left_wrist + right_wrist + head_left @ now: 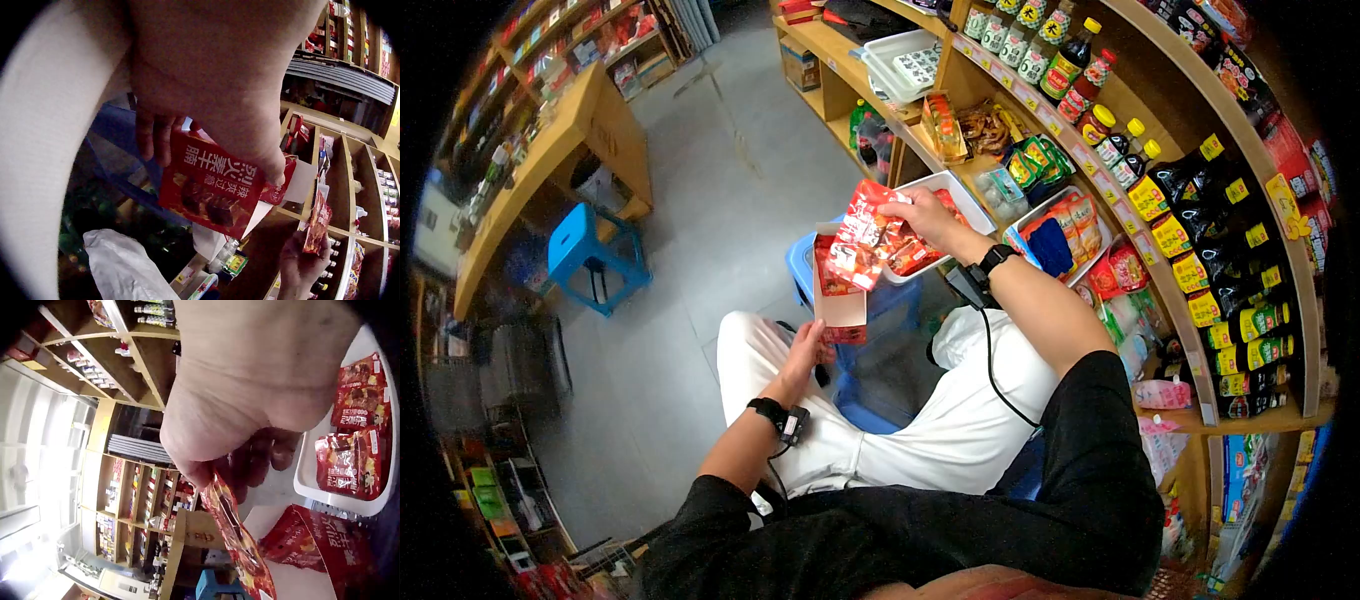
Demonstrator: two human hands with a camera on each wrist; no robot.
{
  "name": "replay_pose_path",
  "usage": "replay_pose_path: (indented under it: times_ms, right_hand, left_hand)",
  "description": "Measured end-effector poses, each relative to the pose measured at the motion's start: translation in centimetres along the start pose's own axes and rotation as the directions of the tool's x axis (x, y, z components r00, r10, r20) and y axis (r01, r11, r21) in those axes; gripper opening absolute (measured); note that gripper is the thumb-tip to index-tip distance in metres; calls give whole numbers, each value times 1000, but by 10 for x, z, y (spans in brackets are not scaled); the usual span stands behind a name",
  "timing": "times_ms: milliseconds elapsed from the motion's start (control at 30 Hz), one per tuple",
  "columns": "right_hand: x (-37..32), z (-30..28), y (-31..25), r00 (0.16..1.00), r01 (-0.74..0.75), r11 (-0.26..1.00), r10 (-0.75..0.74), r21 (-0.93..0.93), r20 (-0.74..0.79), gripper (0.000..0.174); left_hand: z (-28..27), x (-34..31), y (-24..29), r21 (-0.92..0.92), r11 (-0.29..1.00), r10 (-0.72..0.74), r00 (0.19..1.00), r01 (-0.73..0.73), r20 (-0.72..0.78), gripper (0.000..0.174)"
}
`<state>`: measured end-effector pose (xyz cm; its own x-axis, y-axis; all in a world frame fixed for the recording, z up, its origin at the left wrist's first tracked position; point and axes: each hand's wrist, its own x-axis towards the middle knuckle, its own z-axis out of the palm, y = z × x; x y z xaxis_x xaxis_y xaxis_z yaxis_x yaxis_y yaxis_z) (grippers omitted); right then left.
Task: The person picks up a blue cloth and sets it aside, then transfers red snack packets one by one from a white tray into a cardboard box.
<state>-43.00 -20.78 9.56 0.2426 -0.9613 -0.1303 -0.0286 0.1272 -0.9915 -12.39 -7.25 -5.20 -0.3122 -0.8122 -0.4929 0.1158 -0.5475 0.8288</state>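
Observation:
My left hand grips the near end of a red cardboard snack box with its flap folded out. Red packets show inside that box in the right wrist view. Between thumb and fingers, my right hand pinches a shiny red snack packet, held just above the box. In the head view this packet partly covers the box's far end. Beside the box, a white tray holds several red packets of similar print.
To the right rise wooden shelves with bottles and black-and-yellow pouches. A second white tray of packets sits on the lower shelf. Under the box is a blue stool; another blue stool stands on the floor at left.

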Motion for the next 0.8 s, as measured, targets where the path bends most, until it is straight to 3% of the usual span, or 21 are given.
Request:
replay_pose_path:
  times_ms: [67,233,300,333,367,433,500,533,600,633,700,767,800]
  right_hand:
    - [2,2,4,997,70,980,-66,-184,28,20]
    - [1,18,-4,986,167,930,-148,-328,82,26]
    - [8,20,9,920,380,819,-381,-429,89,27]
    - [3,20,1,946,320,781,-295,-536,135,25]
    - [-10,30,-21,969,247,803,-221,-542,114,24]
    - [-7,33,-21,925,376,735,-333,-564,183,24]
    - [-5,36,-20,921,385,721,-335,-575,197,24]
    - [-3,36,-16,911,408,706,-358,-579,205,24]
    - [0,34,-11,899,432,679,-375,-594,226,22]
    - [0,36,-9,918,397,753,-336,-525,213,22]
    - [-2,41,-9,904,421,748,-391,-513,171,22]
    - [5,41,2,886,445,687,-431,-575,170,23]
    - [5,43,-1,873,465,629,-441,-623,207,23]
  left_hand:
    - [-1,1,0,-4,1000,-15,1000,15,8,55]
    - [3,-3,6,46,999,-27,1000,28,-15,52]
    - [-8,11,-10,15,1000,-7,999,6,33,53]
    - [-4,5,-3,37,999,-4,1000,4,8,52]
    - [1,-1,4,63,998,-1,1000,2,-18,51]
    - [-5,4,-3,16,1000,-17,1000,18,-12,51]
    - [-7,7,-5,48,998,-28,1000,29,-8,70]
    - [-8,8,-6,37,999,-27,1000,27,-2,72]
    - [-8,8,-5,43,999,-24,1000,24,2,71]
    - [-6,6,-2,49,999,-20,1000,20,7,71]
    - [1,-2,6,62,998,6,1000,-5,-14,50]
    - [-6,10,-9,5,1000,-1,1000,1,10,48]
    - [-8,11,-9,22,1000,-15,1000,15,12,58]
